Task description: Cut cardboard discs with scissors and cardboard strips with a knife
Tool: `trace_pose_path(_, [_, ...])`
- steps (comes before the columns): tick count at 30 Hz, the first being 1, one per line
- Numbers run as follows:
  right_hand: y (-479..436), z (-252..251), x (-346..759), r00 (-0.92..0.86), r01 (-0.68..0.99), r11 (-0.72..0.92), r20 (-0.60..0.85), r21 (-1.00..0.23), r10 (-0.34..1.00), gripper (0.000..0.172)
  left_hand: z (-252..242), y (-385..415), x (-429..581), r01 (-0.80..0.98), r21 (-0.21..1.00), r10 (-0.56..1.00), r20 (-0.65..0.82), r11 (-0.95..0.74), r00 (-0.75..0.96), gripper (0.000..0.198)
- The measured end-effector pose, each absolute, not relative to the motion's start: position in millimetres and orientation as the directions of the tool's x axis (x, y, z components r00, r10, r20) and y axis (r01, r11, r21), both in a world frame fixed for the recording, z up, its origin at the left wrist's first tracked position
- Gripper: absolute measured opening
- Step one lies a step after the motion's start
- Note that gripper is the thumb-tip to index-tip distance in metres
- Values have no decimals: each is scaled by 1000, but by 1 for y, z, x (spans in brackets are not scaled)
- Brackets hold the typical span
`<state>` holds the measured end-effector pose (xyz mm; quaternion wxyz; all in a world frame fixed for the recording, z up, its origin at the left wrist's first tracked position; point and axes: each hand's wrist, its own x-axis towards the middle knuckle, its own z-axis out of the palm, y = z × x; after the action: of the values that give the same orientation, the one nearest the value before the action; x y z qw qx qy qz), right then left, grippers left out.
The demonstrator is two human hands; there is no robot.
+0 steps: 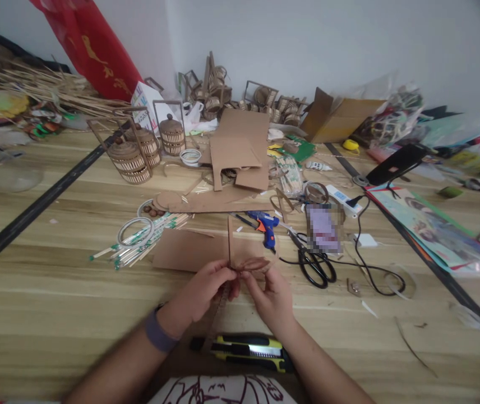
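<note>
Both hands meet low in the middle of the head view. My left hand point(210, 286) pinches a thin brown strip point(230, 241) that stands upright, its lower part running down below the fingers. My right hand point(273, 294) is closed on a small brown looped piece point(254, 264), its fingertips close to those of my left hand. Whether the strip and the loop are joined cannot be made out. A flat cardboard sheet point(181, 249) lies just beyond the hands. Nearer my body is a yellow and black cutter point(257, 350).
A blue glue gun point(268, 224) and black scissors point(315, 266) lie beyond my right hand, with a black cable point(360, 247) trailing right. Wrapped sticks point(143, 241) lie left. Small lidded baskets point(128, 160), cut cardboard point(240, 134) and an open box point(341, 115) stand farther back.
</note>
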<state>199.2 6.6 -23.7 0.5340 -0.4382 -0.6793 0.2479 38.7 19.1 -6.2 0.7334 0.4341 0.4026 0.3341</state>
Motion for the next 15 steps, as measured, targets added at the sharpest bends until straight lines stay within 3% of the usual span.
trace_pose_path(6, [10,-23,204,-78,393,565,586,-725,807,6,-6,21,37,-155,916,856,-271,370,441,39])
trace_pose_path(15, [9,-22,203,-148,441,607,614,-661,775,10,-9,22,37,-178,901,849,-285,396,445,34])
